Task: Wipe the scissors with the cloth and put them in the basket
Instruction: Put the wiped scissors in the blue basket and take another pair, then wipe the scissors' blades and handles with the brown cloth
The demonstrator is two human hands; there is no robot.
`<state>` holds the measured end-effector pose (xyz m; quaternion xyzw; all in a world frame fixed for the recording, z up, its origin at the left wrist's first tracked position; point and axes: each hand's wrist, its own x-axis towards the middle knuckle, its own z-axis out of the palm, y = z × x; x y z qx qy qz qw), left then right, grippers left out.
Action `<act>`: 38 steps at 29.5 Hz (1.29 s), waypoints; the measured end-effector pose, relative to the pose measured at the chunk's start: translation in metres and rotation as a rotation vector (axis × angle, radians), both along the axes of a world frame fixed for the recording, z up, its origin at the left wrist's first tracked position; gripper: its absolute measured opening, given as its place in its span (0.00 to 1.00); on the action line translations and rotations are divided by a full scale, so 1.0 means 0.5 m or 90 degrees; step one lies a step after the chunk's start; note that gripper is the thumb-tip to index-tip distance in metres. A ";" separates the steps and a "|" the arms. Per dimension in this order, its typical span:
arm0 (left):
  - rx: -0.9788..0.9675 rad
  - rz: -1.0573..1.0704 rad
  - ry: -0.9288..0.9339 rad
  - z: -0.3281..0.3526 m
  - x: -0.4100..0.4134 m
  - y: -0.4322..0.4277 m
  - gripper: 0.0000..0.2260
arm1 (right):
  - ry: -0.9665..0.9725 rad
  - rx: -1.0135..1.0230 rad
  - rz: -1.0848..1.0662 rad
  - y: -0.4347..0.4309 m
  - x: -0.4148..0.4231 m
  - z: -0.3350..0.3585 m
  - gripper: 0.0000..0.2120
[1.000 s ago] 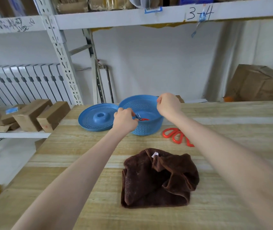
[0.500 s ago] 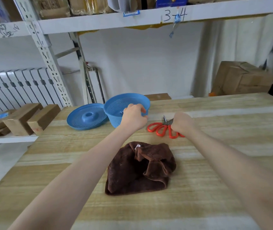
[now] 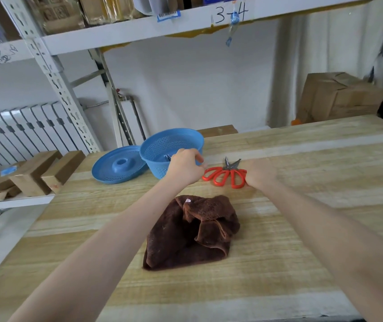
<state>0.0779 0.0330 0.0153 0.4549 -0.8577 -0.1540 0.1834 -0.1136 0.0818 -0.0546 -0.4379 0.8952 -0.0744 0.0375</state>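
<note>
Right hand (image 3: 261, 174): grip curled onto handle loop of scissors (image 3: 224, 175), which lie flat on desk (image 3: 325, 163) just beside basket (image 3: 160, 170). Left hand (image 3: 184, 167) curled at basket rim; clamped on it or not, cannot tell. Cloth (image 3: 192, 231) bunched nearer, untouched. Risks: blades slightly apart, may snag cloth or nick finger while wiping; light basket may tip if rim tugged

A storeroom: white slotted-metal shelving (image 3: 53, 73) at upper left, brown cardboard boxes (image 3: 339, 96) at right, pale wooden tabletop (image 3: 302, 205).
</note>
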 end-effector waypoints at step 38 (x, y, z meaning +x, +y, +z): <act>0.200 0.128 0.176 0.023 0.064 0.029 0.24 | 0.008 -0.279 0.187 0.039 0.118 0.096 0.09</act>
